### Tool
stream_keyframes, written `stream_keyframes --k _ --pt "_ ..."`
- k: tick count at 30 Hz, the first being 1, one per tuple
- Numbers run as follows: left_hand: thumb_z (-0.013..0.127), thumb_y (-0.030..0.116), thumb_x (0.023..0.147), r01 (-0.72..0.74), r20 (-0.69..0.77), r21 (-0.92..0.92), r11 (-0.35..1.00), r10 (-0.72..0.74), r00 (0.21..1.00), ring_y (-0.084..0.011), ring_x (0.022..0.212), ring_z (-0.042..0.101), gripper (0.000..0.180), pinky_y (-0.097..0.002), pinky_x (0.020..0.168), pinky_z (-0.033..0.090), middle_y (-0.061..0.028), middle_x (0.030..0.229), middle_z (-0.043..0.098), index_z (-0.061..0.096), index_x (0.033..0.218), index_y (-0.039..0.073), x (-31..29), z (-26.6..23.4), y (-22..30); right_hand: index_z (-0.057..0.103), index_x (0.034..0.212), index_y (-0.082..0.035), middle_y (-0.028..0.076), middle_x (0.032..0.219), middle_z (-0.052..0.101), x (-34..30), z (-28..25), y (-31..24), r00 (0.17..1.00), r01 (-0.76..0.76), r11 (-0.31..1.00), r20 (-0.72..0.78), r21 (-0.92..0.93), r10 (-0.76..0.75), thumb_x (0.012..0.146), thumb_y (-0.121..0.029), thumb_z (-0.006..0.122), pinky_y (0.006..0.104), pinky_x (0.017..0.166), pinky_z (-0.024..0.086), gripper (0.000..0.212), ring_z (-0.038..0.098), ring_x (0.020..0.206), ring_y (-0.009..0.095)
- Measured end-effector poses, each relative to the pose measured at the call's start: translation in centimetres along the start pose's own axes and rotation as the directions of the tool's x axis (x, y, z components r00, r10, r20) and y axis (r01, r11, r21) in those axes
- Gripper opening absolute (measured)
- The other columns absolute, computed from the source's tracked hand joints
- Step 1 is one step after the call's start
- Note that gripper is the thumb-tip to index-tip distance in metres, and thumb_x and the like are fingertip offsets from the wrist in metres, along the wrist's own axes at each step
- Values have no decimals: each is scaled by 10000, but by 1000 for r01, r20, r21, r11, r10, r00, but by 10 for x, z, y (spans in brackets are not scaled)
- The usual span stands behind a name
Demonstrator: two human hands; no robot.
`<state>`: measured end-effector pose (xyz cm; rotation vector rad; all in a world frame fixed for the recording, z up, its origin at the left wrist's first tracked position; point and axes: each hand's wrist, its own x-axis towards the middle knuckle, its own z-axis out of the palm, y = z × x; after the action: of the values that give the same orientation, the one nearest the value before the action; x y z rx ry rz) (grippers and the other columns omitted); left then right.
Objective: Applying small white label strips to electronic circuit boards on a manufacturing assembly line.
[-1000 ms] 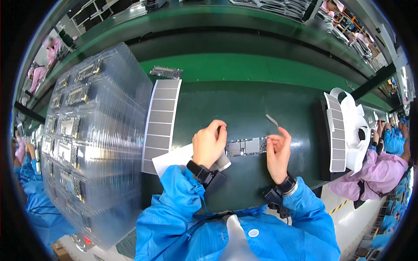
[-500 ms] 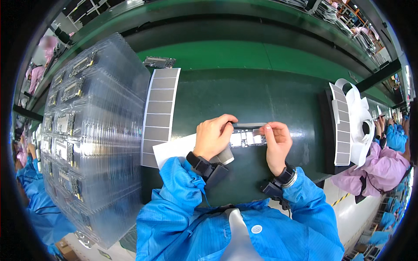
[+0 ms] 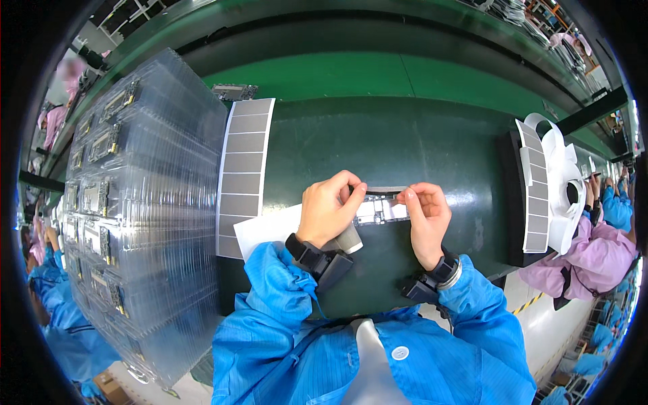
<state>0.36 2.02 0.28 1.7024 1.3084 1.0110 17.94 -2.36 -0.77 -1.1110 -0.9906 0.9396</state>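
A narrow grey strip (image 3: 388, 190), like a sticker, stretches between my two hands. My left hand (image 3: 325, 209) pinches its left end between thumb and fingers. At the other end, my right hand (image 3: 430, 219) is closed in a similar pinch. Just below the strip lies a circuit board (image 3: 380, 211) with shiny silver shields, partly covered by my fingertips. I cannot tell whether the strip touches the board. A small grey cylinder (image 3: 349, 240) rests beside my left wrist, and a white paper sheet (image 3: 266, 229) lies partly under that hand.
Tall stacked clear plastic trays (image 3: 169, 175) holding circuit boards stand at the left. Beside them lies a sheet of grey stickers (image 3: 243, 162), with another board (image 3: 234, 92) behind. At the right are another sticker sheet (image 3: 536, 189), curled white backing (image 3: 559, 196) and a black box (image 3: 516, 196).
Both hands have shifted slightly, and the strip now shows more of its grey face between them. The circuit board appears a little further left. Both pinches persist.
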Motion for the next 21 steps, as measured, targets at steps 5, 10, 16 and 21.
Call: stream_keyframes --k 5,10,16,21 --pt "683 146 817 15 -76 89 996 -8 997 -163 451 511 126 -309 466 388 -60 506 519 629 780 39 -8 3 8 596 882 -19 62 837 626 4 -5 -8 993 120 939 42 -322 -113 825 -15 693 260 683 478 113 597 736 138" --pt "663 161 828 105 -168 250 962 -64 984 -217 450 543 162 -349 456 410 -65 511 531 583 729 61 -32 15 16 608 757 -33 94 798 579 4 -7 -9 964 267 728 155 -631 -218 721 -38 747 326 656 452 144 567 728 238" --pt "645 184 844 65 -170 368 928 -1 985 -255 459 547 172 -379 452 413 -63 539 542 562 733 82 -33 22 14 602 755 -31 103 808 580 5 -9 -5 974 227 737 143 -636 -177 716 -38 743 354 673 448 145 561 755 271" --pt "632 169 847 42 -148 413 910 21 989 -273 478 565 165 -395 456 422 -69 575 563 535 746 81 -33 24 17 596 745 -29 102 801 579 5 -10 -5 970 243 718 152 -653 -190 710 -31 739 356 681 446 147 562 760 274"
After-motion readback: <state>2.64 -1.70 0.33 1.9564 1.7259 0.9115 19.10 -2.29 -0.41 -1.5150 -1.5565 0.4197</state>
